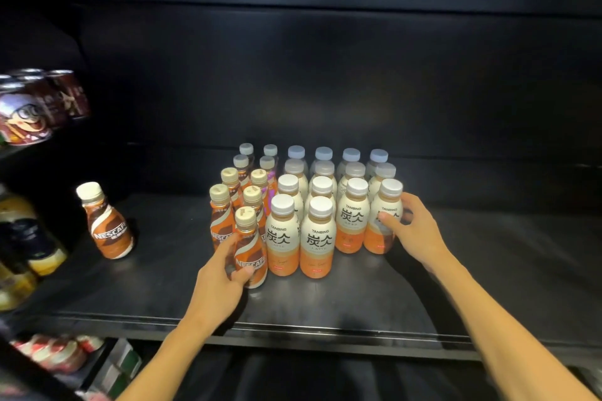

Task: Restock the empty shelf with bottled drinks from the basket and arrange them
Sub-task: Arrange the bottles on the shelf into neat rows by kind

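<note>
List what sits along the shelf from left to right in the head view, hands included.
Lone Nescafe bottle → left hand gripping the front Nescafe bottle → front Tanbing bottles → right hand on the rightmost Tanbing bottle.

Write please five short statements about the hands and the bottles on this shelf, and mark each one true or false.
1. The left hand grips a Nescafe bottle at the front of the group. True.
2. The right hand holds a can. False: it holds the front right Tanbing bottle.
3. One Nescafe bottle stands alone, to the left of the group. True.
4. The Tanbing bottles have red caps. False: their caps are white.
5. All bottles lie on their sides on the shelf. False: they stand upright.
</note>
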A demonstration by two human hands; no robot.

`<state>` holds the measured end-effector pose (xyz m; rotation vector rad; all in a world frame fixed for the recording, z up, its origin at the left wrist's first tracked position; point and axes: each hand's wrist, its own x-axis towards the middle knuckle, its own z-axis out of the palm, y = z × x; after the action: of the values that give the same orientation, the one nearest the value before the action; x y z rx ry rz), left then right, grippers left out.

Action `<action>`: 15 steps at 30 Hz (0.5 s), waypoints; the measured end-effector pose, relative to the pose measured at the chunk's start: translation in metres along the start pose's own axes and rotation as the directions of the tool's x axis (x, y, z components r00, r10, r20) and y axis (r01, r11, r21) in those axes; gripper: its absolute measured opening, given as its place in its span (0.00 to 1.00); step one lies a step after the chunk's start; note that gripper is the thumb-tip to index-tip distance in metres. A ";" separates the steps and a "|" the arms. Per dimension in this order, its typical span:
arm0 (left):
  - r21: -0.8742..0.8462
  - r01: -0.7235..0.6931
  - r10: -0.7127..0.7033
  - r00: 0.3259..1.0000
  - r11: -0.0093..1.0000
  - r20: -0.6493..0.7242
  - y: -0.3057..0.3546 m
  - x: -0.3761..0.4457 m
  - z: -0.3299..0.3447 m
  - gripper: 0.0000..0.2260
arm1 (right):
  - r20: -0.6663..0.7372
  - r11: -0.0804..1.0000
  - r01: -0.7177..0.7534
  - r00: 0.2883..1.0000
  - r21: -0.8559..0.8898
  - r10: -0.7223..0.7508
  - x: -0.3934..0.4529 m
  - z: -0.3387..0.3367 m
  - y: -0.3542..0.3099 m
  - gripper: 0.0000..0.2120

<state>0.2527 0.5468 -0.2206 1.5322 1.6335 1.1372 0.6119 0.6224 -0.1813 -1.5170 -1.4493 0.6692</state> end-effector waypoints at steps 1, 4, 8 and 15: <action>0.005 0.002 -0.002 1.000 1.000 0.002 0.000 0.001 0.000 0.28 | 0.003 1.000 0.000 1.000 0.003 0.000 0.000 0.000 0.001 0.26; -0.003 0.000 0.000 1.000 1.000 0.011 -0.002 0.002 -0.002 0.27 | 0.010 1.000 0.001 1.000 0.017 -0.001 0.003 -0.001 0.003 0.24; -0.012 -0.014 0.015 0.999 1.000 0.040 -0.004 0.002 -0.003 0.25 | 0.051 1.000 -0.008 0.999 0.018 0.007 0.005 -0.002 0.005 0.23; -0.059 -0.003 0.006 0.999 0.998 0.051 -0.010 -0.002 -0.003 0.29 | 0.098 0.997 -0.048 0.994 0.055 0.043 0.000 -0.006 0.020 0.34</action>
<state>0.2456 0.5445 -0.2286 1.5166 1.5500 1.1289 0.6265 0.6233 -0.1967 -1.4951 -1.4590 0.8150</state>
